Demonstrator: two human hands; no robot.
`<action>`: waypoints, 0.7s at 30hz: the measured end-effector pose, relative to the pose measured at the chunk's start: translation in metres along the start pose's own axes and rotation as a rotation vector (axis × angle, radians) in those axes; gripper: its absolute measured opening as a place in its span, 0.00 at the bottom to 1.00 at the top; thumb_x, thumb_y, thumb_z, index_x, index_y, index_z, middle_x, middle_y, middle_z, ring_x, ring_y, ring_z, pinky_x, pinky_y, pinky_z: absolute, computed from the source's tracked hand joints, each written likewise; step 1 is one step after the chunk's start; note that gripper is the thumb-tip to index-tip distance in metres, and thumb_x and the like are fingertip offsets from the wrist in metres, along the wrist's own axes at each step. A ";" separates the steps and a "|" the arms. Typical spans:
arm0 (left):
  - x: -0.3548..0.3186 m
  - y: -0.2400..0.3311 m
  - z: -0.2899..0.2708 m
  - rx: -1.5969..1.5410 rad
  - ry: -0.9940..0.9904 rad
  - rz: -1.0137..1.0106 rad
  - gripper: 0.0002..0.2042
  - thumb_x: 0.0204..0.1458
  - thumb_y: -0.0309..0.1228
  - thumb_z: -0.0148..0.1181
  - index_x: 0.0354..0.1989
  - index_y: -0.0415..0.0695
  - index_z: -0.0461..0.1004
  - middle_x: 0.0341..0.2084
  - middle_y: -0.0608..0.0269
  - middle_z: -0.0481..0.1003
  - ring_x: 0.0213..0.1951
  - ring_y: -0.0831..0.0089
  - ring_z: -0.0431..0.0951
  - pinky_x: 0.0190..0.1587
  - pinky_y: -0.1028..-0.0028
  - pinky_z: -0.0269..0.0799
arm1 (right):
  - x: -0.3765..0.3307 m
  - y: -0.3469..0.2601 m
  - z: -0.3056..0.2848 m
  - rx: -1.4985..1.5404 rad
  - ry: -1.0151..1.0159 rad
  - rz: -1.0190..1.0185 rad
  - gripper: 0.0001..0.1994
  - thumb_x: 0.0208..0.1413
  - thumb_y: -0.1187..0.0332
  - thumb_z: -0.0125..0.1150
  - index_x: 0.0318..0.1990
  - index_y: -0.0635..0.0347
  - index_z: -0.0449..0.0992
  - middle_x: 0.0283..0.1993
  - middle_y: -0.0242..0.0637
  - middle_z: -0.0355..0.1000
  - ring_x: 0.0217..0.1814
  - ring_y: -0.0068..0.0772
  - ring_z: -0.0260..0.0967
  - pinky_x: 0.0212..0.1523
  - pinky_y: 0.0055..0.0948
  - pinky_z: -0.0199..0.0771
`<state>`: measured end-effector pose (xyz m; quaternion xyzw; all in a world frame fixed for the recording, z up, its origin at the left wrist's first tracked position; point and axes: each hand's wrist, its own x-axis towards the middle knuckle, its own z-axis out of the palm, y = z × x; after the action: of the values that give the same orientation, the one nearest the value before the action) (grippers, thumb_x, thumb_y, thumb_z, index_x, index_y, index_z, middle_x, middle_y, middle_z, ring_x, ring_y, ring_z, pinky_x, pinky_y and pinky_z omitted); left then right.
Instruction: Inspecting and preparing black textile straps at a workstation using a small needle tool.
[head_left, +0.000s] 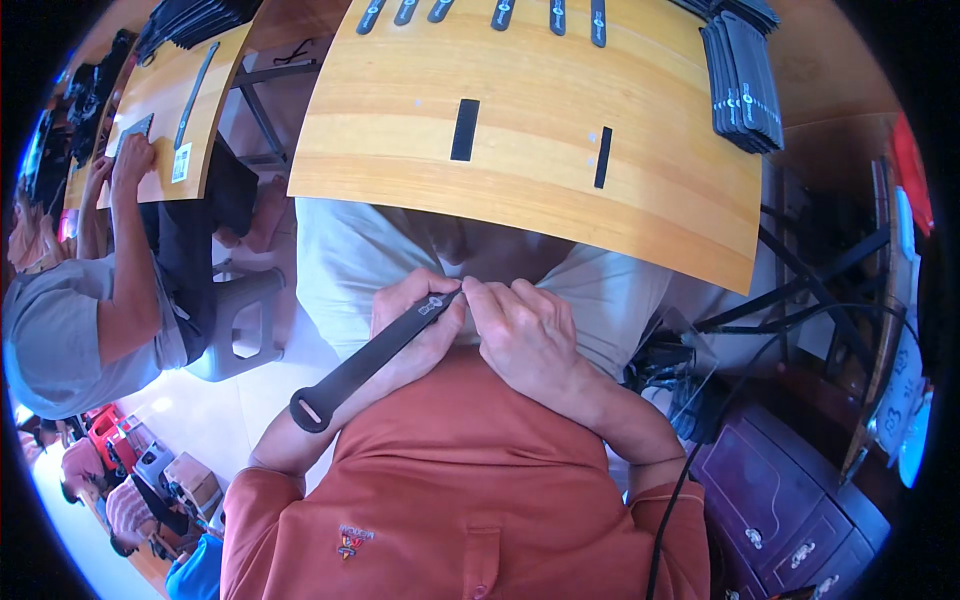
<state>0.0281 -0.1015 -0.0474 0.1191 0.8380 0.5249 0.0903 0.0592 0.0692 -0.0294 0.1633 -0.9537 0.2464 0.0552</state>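
A black strap (362, 368) with a slotted end and a small white print hangs diagonally over my lap, below the table edge. My left hand (398, 298) is closed on it near its narrow end, while the slotted end points down and left over my forearm. At the strap's tip, the fingertips of my right hand (528, 325) are pinched together, meeting the left fingers. What exactly the right fingers grip is too small to make out. On the wooden table (380, 120) lie a wide black strip (465, 130) and a narrower black strip (604, 157).
Several similar straps (503, 12) lie along the table's far side, and a stack of black straps (742, 90) sits at its right edge. Left, a co-worker (90, 330) works at another table (150, 90). A purple cabinet (770, 500) and a black cable (690, 470) are at right.
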 end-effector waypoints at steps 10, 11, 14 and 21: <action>0.000 -0.006 -0.004 0.011 -0.057 0.013 0.07 0.49 0.23 0.65 0.35 0.39 0.74 0.22 0.55 0.77 0.24 0.70 0.80 0.28 0.71 0.73 | 0.001 0.008 0.013 0.217 0.003 0.087 0.17 0.49 0.78 0.61 0.50 0.65 0.76 0.29 0.44 0.78 0.27 0.42 0.76 0.26 0.40 0.76; 0.000 -0.008 -0.004 0.010 -0.059 0.013 0.07 0.49 0.23 0.65 0.35 0.39 0.74 0.22 0.55 0.77 0.24 0.70 0.80 0.28 0.71 0.73 | 0.001 0.010 0.015 0.248 0.017 0.072 0.17 0.50 0.78 0.62 0.50 0.64 0.76 0.30 0.45 0.78 0.27 0.43 0.76 0.26 0.40 0.76; -0.002 -0.012 -0.008 -0.117 -0.112 -0.019 0.04 0.52 0.20 0.61 0.34 0.39 0.73 0.23 0.64 0.76 0.24 0.78 0.74 0.28 0.77 0.69 | 0.001 0.017 0.019 0.363 0.076 0.026 0.17 0.48 0.78 0.64 0.48 0.65 0.77 0.30 0.45 0.78 0.28 0.43 0.77 0.27 0.39 0.77; -0.003 -0.031 -0.014 -1.014 -0.290 -0.441 0.03 0.57 0.22 0.55 0.38 0.39 0.71 0.24 0.67 0.71 0.23 0.81 0.67 0.27 0.78 0.62 | 0.001 0.028 0.034 0.627 0.083 -0.039 0.11 0.53 0.73 0.63 0.43 0.63 0.79 0.30 0.44 0.78 0.30 0.44 0.78 0.30 0.39 0.78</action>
<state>0.0236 -0.1276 -0.0689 -0.0459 0.4656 0.8083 0.3574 0.0475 0.0753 -0.0718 0.1805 -0.8249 0.5338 0.0458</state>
